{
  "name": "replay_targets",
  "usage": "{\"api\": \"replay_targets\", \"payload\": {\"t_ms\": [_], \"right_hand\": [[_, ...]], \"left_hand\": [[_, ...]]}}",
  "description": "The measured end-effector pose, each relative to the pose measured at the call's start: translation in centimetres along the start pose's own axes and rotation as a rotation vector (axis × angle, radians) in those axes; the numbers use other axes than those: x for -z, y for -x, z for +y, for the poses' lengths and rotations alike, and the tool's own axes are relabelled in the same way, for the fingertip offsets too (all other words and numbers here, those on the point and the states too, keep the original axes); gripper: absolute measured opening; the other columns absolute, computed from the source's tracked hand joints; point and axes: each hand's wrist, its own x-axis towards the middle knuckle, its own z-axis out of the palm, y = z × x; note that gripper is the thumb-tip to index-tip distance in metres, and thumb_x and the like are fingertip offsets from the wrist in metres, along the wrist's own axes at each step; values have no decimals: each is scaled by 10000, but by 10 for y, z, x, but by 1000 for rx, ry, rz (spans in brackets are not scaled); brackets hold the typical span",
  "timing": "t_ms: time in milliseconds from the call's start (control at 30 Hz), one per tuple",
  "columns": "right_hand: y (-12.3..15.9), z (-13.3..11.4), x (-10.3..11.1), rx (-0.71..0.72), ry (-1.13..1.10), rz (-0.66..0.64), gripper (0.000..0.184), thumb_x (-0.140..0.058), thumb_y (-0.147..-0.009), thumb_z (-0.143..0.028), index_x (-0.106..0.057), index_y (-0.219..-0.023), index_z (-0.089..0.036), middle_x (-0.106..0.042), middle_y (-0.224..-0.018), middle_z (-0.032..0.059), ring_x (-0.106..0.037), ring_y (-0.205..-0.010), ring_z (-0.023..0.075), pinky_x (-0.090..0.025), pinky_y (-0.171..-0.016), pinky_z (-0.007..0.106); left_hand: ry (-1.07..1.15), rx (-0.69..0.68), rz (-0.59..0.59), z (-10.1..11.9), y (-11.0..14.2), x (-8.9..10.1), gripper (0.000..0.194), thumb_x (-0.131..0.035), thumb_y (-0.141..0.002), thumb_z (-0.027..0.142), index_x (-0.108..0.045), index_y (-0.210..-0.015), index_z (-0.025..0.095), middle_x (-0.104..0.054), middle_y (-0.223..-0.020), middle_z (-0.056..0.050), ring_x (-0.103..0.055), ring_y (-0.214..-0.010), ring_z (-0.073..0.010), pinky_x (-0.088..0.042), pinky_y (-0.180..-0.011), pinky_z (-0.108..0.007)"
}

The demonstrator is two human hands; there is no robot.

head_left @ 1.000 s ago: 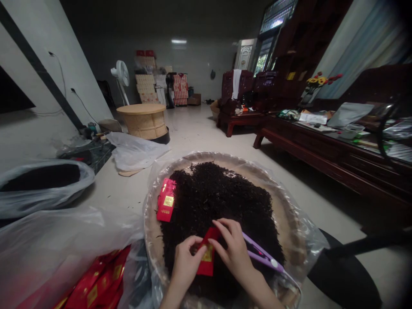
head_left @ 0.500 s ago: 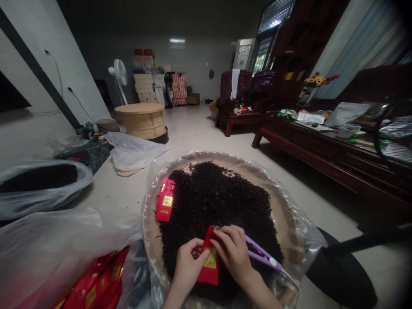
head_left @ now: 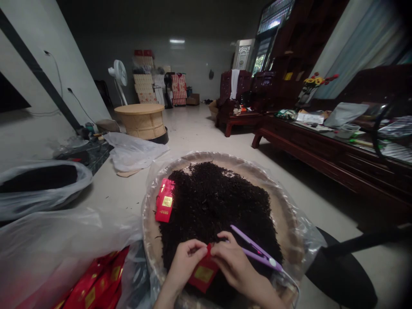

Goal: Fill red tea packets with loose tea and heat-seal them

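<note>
Both my hands work close together over a heap of dark dried tea leaves in a wide round tray lined with clear plastic. My left hand pinches the top edge of a red packet with a gold label. Close beside it, my right hand grips the same top edge, so the packet's mouth is hidden by fingers. A purple flat iron lies on the leaves just right of my right hand, its plates apart. Red packets rest at the tray's left side.
At lower left, a clear bag holds several red packets. Another plastic-lined container of dark leaves stands behind it. A black stand base is on the right, near a long wooden table. Farther back is a round wooden table.
My hands have drawn together at the packet's top, which is now pinched narrow and tilted. The packet has come lower and nearer to me. More of the flat iron shows.
</note>
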Motion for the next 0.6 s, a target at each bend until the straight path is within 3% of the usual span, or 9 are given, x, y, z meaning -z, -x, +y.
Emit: {"api": "replay_targets", "payload": {"t_ms": [167, 233, 333, 400, 467, 533, 600], "right_hand": [[-4, -10, 1, -143, -95, -164, 157, -483, -895, -151, -611, -927, -236, -706, -778, -12, -639, -696, 148, -427, -944, 419], [-5, -14, -1, -217, -131, -247, 110, -568, -852, -197, -641, -923, -238, -722, -833, -10, -647, -766, 169, -422, -950, 415], [-3, -16, -5, -285, -107, -266, 77, -586, -850, -258, -657, -847, -229, -701, -792, -3, -622, -786, 182, -486, -807, 325], [0, -15, -7, -295, -61, -245, 165, -524, -895, -267, -636, -782, -222, -664, -729, -4, -597, -723, 167, -493, -719, 282], [2, -13, -7, -281, -28, -229, 206, -497, -913, -273, -611, -750, -220, -635, -695, -12, -583, -672, 154, -499, -737, 289], [1, -12, -4, -240, -29, -251, 200, -496, -916, -270, -602, -753, -221, -639, -710, -17, -608, -707, 156, -492, -855, 350], [-1, -12, -1, -197, -57, -315, 187, -489, -922, -246, -603, -777, -221, -663, -755, -21, -640, -786, 164, -414, -999, 459]], "left_hand": [[-153, -205, 105, 5, 7, 0, 212, -571, -780, 333, -671, -686, 172, -699, -680, -36, -624, -662, -177, -465, -632, -240], [-181, -308, 96, 6, 9, -3, 192, -549, -810, 285, -671, -703, 183, -712, -726, -45, -643, -701, -179, -475, -669, -242], [-212, -416, 15, 8, 10, -5, 191, -536, -833, 247, -673, -713, 192, -719, -775, -58, -657, -758, -186, -484, -717, -252], [-222, -400, -35, 11, 9, -4, 187, -535, -839, 250, -681, -735, 197, -729, -819, -65, -664, -805, -195, -488, -757, -264], [-237, -324, -90, 14, 8, 0, 169, -536, -839, 256, -688, -789, 204, -739, -878, -62, -667, -855, -200, -488, -799, -274], [-256, -239, -153, 17, 8, 4, 160, -556, -822, 250, -685, -909, 214, -737, -973, -57, -662, -923, -204, -477, -848, -280], [-270, -180, -210, 19, 7, 8, 275, -593, -798, 250, -650, -1065, 224, -714, -1085, -63, -640, -1012, -213, -453, -905, -289]]}}
